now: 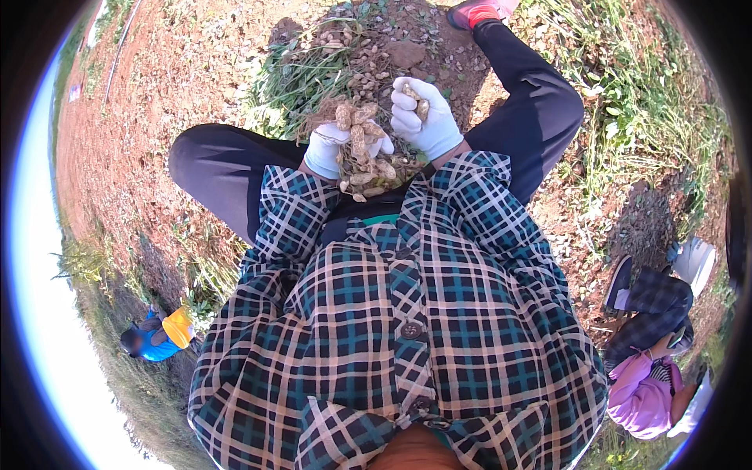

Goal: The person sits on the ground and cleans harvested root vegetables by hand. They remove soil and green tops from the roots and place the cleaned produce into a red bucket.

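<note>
In a white glove, my left hand (pixel 325 149) is closed around a peanut plant (pixel 362 141), whose roots carry a cluster of tan, unshelled pods. Its stems are mostly hidden behind the pods and my fingers. Close by on the right, my gloved right hand (pixel 427 119) curls around a few loose peanuts (pixel 417 100), apart from the cluster. Both hands are held above my lap, between my bent knees. Just beyond them, picked peanuts (pixel 364 81) lie scattered on the soil.
Green pulled plants (pixel 301 74) are heaped beyond my left hand. A stone or clod (pixel 406 54) sits near the peanuts. One person in blue (pixel 160 345) is far left; another in pink (pixel 646 392) sits at right. Weeds (pixel 634 102) grow along the right side.
</note>
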The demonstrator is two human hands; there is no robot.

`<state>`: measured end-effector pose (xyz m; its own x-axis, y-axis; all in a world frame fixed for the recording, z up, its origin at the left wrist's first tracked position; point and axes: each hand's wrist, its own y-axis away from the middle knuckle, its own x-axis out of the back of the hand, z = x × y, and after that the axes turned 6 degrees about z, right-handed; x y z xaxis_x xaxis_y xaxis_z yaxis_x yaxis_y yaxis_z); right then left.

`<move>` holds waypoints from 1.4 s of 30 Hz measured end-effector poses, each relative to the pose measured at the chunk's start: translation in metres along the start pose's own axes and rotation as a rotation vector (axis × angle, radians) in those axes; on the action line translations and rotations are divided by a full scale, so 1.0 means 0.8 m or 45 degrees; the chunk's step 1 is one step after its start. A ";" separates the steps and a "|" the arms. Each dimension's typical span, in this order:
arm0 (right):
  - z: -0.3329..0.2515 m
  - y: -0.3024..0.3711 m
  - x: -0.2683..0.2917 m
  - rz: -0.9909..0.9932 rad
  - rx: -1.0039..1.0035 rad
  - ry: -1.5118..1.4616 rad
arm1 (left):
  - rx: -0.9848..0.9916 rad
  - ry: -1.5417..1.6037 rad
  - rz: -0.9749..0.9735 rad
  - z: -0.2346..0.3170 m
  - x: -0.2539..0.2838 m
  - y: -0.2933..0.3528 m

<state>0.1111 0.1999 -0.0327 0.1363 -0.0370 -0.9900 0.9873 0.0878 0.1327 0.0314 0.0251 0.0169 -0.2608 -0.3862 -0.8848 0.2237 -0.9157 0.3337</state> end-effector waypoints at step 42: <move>0.024 -0.001 -0.043 0.409 0.679 2.060 | -0.156 -0.262 0.648 -0.002 0.036 -0.034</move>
<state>0.1070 0.1823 0.0020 0.4329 0.8980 0.0786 0.9012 -0.4333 -0.0118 0.0193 0.0391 -0.0186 -0.2665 -0.8008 -0.5363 0.4735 -0.5934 0.6509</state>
